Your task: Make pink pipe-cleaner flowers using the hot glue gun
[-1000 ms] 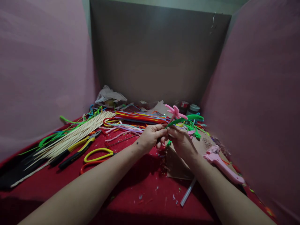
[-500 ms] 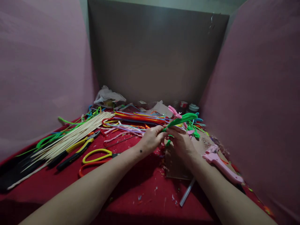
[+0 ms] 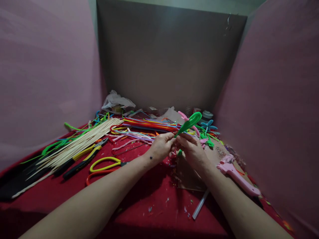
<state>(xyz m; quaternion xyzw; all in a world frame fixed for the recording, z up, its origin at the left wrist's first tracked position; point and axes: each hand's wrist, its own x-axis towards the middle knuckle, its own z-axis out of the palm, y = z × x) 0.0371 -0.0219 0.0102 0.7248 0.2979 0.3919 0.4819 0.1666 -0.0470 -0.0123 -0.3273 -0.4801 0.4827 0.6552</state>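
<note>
Green loop (image 3: pixel 191 121) has swung more upright since half a second ago, broad face now showing. Nearest: both hands meet at loop's base. Left hand (image 3: pixel 160 146) pinches base between thumb and fingers; right hand (image 3: pixel 193 151) has fingers bunched just right of it, but whether they grip cannot be told. Loop's long axis runs from fingertips up, away and rightward, so free end lies toward right hand's side. Behind loop, partly covered: pink flower (image 3: pixel 183 115). Beyond, rightward: blue flower (image 3: pixel 208 126).
</note>
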